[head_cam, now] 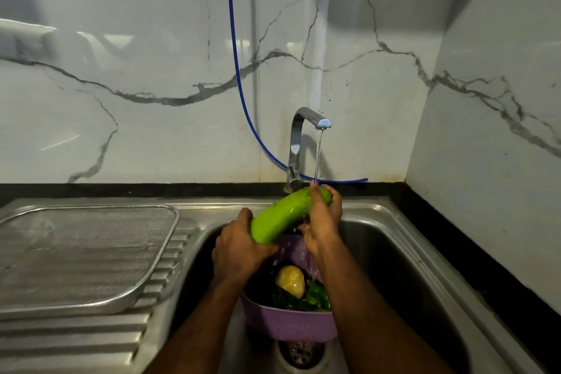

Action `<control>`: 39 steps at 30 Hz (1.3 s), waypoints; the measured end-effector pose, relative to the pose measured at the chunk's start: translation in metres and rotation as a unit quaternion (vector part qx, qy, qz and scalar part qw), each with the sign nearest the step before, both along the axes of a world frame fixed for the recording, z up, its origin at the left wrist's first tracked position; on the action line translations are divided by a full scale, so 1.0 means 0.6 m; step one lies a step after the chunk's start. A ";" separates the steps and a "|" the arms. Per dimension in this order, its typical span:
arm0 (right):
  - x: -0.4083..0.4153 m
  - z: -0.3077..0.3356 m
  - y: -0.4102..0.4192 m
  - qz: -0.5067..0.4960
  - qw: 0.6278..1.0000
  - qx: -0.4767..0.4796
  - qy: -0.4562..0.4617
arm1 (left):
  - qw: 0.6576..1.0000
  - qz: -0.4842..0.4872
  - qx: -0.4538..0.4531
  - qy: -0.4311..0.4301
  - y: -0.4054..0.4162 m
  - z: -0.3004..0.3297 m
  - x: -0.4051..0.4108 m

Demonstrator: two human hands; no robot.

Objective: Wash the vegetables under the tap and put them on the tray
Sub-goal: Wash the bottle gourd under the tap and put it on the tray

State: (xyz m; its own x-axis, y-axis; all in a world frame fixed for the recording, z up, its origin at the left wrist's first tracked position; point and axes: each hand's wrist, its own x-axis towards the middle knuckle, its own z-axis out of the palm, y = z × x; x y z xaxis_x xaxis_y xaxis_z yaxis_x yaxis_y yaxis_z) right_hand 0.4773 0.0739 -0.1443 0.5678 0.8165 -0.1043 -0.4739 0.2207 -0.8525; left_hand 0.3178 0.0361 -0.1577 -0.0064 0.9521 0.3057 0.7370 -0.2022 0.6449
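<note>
Gourd: we see a long green gourd (pixel 285 215) held slantwise over the sink (pixel 394 240), its far end under the water stream (pixel 317 155).
Left hand: our left hand (pixel 239 249) grips the gourd's near end.
Right hand: our right hand (pixel 321 218) wraps the far end, where the water lands.
Tap: the tap (pixel 299 146) stands at the sink's back edge.
Basket: a purple basket (pixel 288 325) sits in the sink below the hands, holding a yellowish vegetable (pixel 290 281) and dark green ones (pixel 315 297).
Tray: a mesh tray (pixel 82 255) lies on the drainboard, left of the sink.
</note>
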 end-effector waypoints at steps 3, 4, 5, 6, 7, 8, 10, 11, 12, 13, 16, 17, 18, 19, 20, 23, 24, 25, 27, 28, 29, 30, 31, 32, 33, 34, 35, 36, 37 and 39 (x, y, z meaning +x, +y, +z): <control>0.010 0.014 -0.004 0.081 0.993 0.038 0.078 | 0.999 -0.033 -0.029 -0.017 0.007 -0.008 -0.008; 0.014 0.018 -0.008 0.111 0.985 0.045 0.127 | 0.997 -0.045 -0.036 -0.043 0.009 -0.007 -0.011; 0.018 0.021 -0.010 0.133 0.975 0.052 0.168 | 0.995 -0.049 -0.044 -0.071 0.012 -0.007 -0.014; 0.022 0.020 -0.011 0.149 0.968 0.061 0.191 | 0.993 -0.051 -0.052 -0.094 0.015 -0.006 -0.015; 0.022 0.020 -0.012 0.161 0.963 0.073 0.202 | 0.990 -0.052 -0.063 -0.112 0.016 -0.004 -0.016; 0.021 0.020 -0.013 0.166 0.960 0.083 0.207 | 0.988 -0.055 -0.076 -0.126 0.016 -0.003 -0.014; 0.018 0.022 -0.014 0.162 0.958 0.102 0.212 | 0.983 -0.066 -0.089 -0.145 0.015 -0.003 -0.013; 0.018 0.024 -0.012 0.158 0.960 0.105 0.206 | 0.983 -0.069 -0.088 -0.147 0.015 -0.004 -0.013; 0.019 0.026 -0.013 0.155 0.963 0.105 0.193 | 0.983 -0.069 -0.087 -0.148 0.016 -0.005 -0.014; 0.018 0.027 -0.014 0.153 0.967 0.099 0.176 | 0.983 -0.071 -0.086 -0.148 0.016 -0.006 -0.015; 0.023 0.027 -0.010 0.136 0.981 0.056 0.128 | 0.984 -0.081 -0.083 -0.134 0.018 -0.010 -0.016; 0.025 0.025 -0.009 0.126 0.984 0.049 0.120 | 0.985 -0.083 -0.082 -0.128 0.018 -0.011 -0.015; 0.028 0.023 -0.008 0.126 0.984 0.053 0.116 | 0.985 -0.082 -0.083 -0.125 0.018 -0.011 -0.014; 0.034 0.020 -0.008 0.137 0.981 0.068 0.120 | 0.985 -0.080 -0.086 -0.126 0.018 -0.010 -0.012; 0.038 0.018 -0.010 0.154 0.976 0.085 0.127 | 0.984 -0.078 -0.090 -0.133 0.018 -0.010 -0.012; 0.040 0.019 -0.019 0.203 0.964 0.121 0.125 | 0.977 -0.073 -0.113 -0.164 0.021 -0.008 -0.012; 0.038 0.021 -0.019 0.207 0.963 0.122 0.118 | 0.976 -0.074 -0.118 -0.169 0.021 -0.009 -0.013; 0.035 0.024 -0.020 0.205 0.965 0.117 0.111 | 0.975 -0.075 -0.121 -0.171 0.021 -0.010 -0.013; 0.033 0.030 -0.018 0.185 0.973 0.095 0.104 | 0.974 -0.078 -0.127 -0.173 0.022 -0.013 -0.013; 0.036 0.031 -0.017 0.172 0.976 0.088 0.104 | 0.972 -0.080 -0.130 -0.176 0.022 -0.013 -0.013; 0.041 0.030 -0.015 0.165 0.977 0.084 0.106 | 0.970 -0.082 -0.137 -0.180 0.024 -0.015 -0.013; 0.046 0.029 -0.016 0.169 0.977 0.084 0.104 | 0.968 -0.086 -0.148 -0.186 0.025 -0.015 -0.013; 0.050 0.027 -0.019 0.182 0.974 0.087 0.099 | 0.962 -0.096 -0.166 -0.196 0.024 -0.012 -0.012; 0.052 0.025 -0.021 0.198 0.971 0.093 0.093 | 0.951 -0.114 -0.192 -0.214 0.022 -0.009 -0.010; 0.054 0.024 -0.023 0.217 0.966 0.106 0.089 | 0.934 -0.136 -0.223 -0.242 0.018 -0.005 -0.009; 0.053 0.024 -0.025 0.233 0.961 0.122 0.083 | 0.914 -0.155 -0.255 -0.275 0.015 -0.002 -0.007; 0.052 0.026 -0.028 0.246 0.957 0.138 0.074 | 0.893 -0.170 -0.287 -0.302 0.013 0.001 -0.007; 0.049 0.029 -0.031 0.253 0.954 0.150 0.056 | 0.873 -0.184 -0.316 -0.321 0.011 0.002 -0.006; 0.045 0.032 -0.032 0.249 0.956 0.151 0.029 | 0.859 -0.194 -0.339 -0.331 0.010 0.002 -0.004; 0.030 0.033 -0.033 0.181 0.976 0.117 -0.032 | 0.851 -0.203 -0.347 -0.338 0.004 0.003 0.004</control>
